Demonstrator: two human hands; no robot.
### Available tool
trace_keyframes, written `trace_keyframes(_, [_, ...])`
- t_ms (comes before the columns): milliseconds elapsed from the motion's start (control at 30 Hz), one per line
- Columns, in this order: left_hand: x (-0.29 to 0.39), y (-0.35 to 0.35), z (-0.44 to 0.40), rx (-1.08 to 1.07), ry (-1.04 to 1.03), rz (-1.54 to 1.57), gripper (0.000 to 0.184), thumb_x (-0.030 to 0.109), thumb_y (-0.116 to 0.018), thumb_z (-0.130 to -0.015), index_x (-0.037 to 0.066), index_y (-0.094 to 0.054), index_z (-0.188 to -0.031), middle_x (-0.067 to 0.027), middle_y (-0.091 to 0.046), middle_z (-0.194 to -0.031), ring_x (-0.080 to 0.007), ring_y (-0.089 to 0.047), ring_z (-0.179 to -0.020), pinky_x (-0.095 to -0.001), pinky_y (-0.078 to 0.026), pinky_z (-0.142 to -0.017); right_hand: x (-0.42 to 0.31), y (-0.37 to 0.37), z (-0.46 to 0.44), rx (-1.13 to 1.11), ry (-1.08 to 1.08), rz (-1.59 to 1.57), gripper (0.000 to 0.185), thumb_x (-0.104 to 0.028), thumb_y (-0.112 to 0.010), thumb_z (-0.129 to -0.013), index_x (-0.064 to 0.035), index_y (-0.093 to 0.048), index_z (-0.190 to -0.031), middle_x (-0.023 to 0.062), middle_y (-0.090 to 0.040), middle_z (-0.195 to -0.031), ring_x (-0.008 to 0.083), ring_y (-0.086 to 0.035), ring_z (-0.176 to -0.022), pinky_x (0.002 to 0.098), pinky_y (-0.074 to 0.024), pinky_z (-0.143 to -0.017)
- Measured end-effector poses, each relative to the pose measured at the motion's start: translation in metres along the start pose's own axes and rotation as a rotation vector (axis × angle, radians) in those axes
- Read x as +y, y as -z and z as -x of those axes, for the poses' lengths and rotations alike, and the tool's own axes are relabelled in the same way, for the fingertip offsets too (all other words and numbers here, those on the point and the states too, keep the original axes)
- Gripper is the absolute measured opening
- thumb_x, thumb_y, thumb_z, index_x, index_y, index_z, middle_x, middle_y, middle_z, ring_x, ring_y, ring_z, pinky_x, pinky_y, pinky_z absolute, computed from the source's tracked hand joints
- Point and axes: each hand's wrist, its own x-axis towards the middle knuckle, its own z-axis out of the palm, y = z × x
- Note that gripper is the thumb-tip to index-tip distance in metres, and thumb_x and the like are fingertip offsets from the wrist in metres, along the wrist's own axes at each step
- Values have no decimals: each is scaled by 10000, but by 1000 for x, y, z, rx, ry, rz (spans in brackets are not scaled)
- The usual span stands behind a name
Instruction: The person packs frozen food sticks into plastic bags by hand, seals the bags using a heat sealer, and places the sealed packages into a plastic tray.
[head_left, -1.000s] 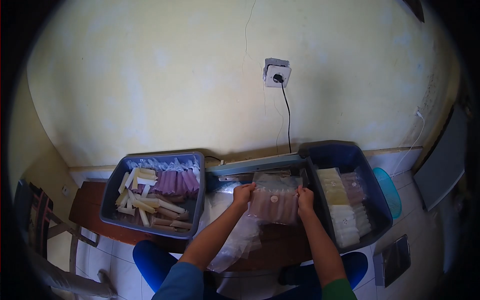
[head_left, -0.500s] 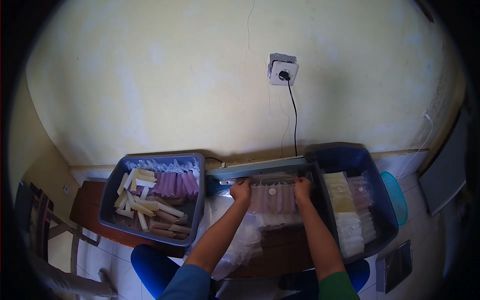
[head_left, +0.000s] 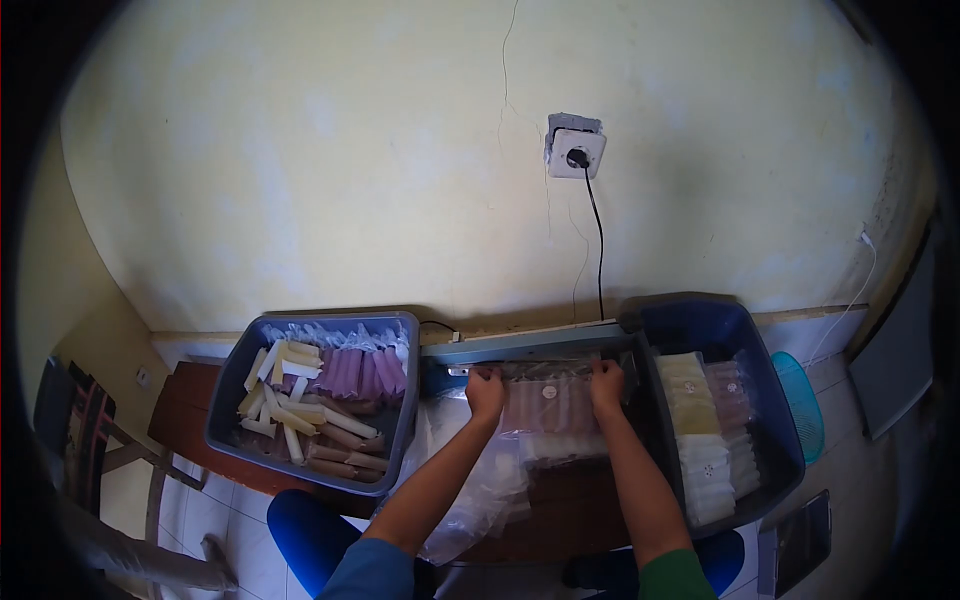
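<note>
My left hand point(head_left: 485, 392) and my right hand point(head_left: 606, 385) each pinch a top corner of a clear plastic bag point(head_left: 545, 412). Inside it are several pinkish-brown tube-shaped packets side by side, with a small round label on the front. Its upper edge lies along a long grey machine point(head_left: 540, 345) that looks like a bag sealer. More whitish tubes point(head_left: 565, 447) lie just below the held bag. Loose clear plastic bags point(head_left: 470, 485) are heaped under my left forearm.
A grey-blue tub point(head_left: 212, 420) at left holds loose cream, purple and brown tubes. The dark blue tub point(head_left: 775, 400) at right contains bagged yellow, white and pink ones. Behind stands a wall with a socket point(head_left: 577, 155) and black cord point(head_left: 598, 240). A teal basket point(head_left: 805, 400) is farther right.
The view has shifted slightly, so everything appears a little lower and to the right. Both hands keep their grip on the bag's top corners, almost in the same place.
</note>
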Motion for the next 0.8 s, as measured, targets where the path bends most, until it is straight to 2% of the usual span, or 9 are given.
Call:
trace_keyframes(67, [-20,-4,-10,-76,33,95,335,278,-685,-821,10,-557,-977,-160,-647,-821,-321,-635,-813,-414,-483,-750,11,-5,-5,-6,49,21,278,-231,-624,-863,45,-659,-877,218,-671,-814,376,-660,-803,424,-491,-727])
trace_keyframes(200, [32,34,34,-288,245,236,354,312,-657,-858,13,-537,-1004,-140,-610,-838,-268,-612,-812,-408,-490,-739,23,-11,-10,-13,31,-8,272,-220,-620,-866,49,-657,-873,218,-671,-812,373,-661,-798,424,-489,-725])
trace_keyframes(267, [35,42,40,-406,413,196,341,296,-670,-862,21,-536,-1013,-118,-578,-878,-218,-583,-834,-398,-499,-726,23,-11,-8,-11,48,-79,254,-188,-606,-887,59,-651,-848,158,-653,-727,243,-625,-680,373,-462,-640])
trace_keyframes(300, [30,44,37,-404,414,195,341,296,-670,-862,21,-536,-1013,-118,-578,-878,-218,-583,-834,-398,-499,-726,20,-10,-5,-13,47,-79,254,-188,-606,-887,59,-651,-848,158,-653,-727,243,-625,-680,373,-462,-640])
trace_keyframes(367, [20,46,30,-651,500,243,342,246,-711,-835,-5,-565,-1017,-128,-588,-958,-242,-589,-869,-408,-511,-729,13,-7,-3,2,55,-47,250,-184,-597,-894,58,-651,-858,161,-655,-736,244,-630,-695,370,-464,-652])
trace_keyframes(500, [17,46,30,-737,524,387,331,201,-735,-813,-27,-601,-1013,-117,-613,-956,-238,-605,-836,-390,-515,-724,11,-5,-4,-3,38,-32,263,-196,-602,-892,59,-649,-852,176,-657,-752,264,-640,-720,374,-466,-671])
trace_keyframes(567, [14,41,29,-799,551,516,248,198,-686,-861,3,-617,-997,-69,-626,-897,-203,-620,-815,-327,-497,-739,12,-5,-5,5,100,56,270,-201,-607,-883,64,-650,-863,194,-662,-773,294,-649,-745,381,-470,-694])
trace_keyframes(667, [13,38,27,-779,513,496,282,156,-721,-821,-31,-622,-1006,-120,-654,-944,-233,-649,-815,-353,-529,-749,5,-1,-5,-30,74,51,271,-203,-621,-863,65,-657,-884,199,-665,-791,311,-651,-759,385,-473,-713])
trace_keyframes(800, [15,37,30,-736,461,518,286,154,-718,-822,-35,-615,-1011,-126,-654,-950,-237,-655,-828,-360,-534,-758,-6,6,-5,-41,49,51,258,-194,-632,-842,58,-676,-867,205,-674,-795,327,-658,-757,393,-479,-708])
